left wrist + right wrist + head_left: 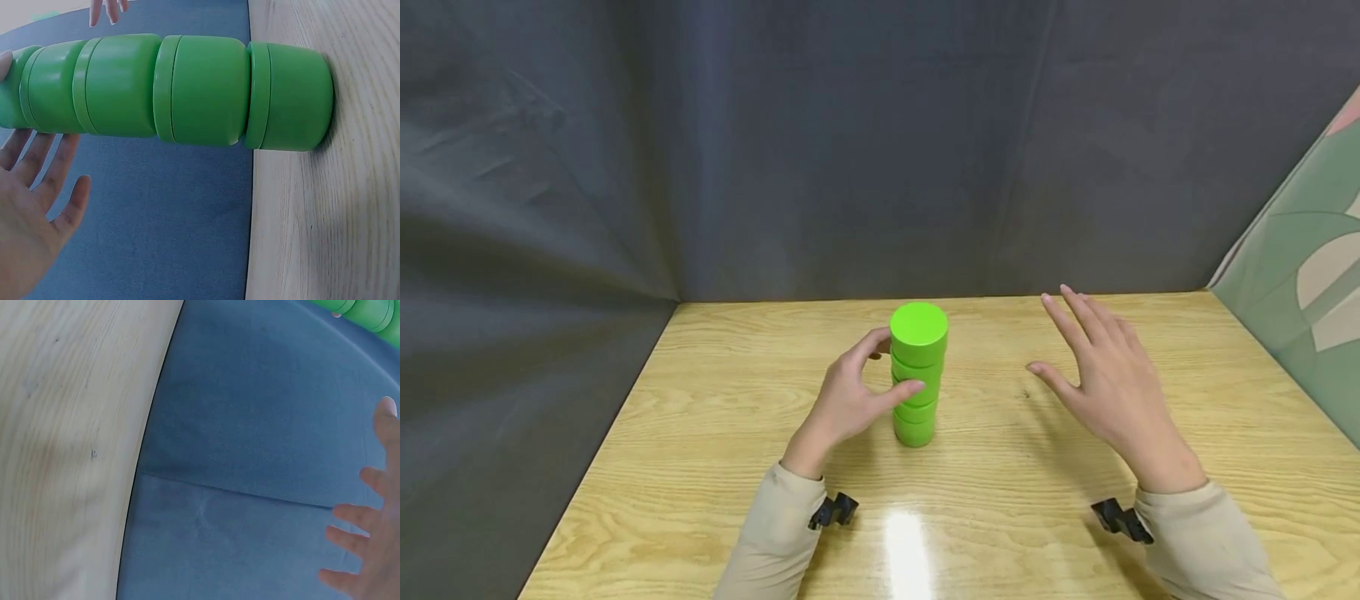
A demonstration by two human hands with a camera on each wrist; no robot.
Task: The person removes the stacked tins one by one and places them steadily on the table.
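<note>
Several green lidded round jars (pixel 917 333) stand in one upright stack on the table, the lowest jar (pixel 294 97) resting on the wood. My left hand (pixel 850 392) is round the upper part of the stack from the left, thumb across its front and fingers reaching behind it. In the left wrist view, that hand's little finger (pixel 75 203) sticks out away from the jars. My right hand (pixel 1108 379) is raised over the table to the right of the stack, fingers spread and holding nothing. The right wrist view shows its fingers (pixel 356 515) apart, with some jars (pixel 372 312) in the top corner.
The wooden table (pixel 700 442) ends at a dark grey curtain (pixel 865 150) behind and to the left. Along the right side hangs a green patterned cloth (pixel 1300 275). Black wrist mounts (pixel 833 510) sit at both sleeves.
</note>
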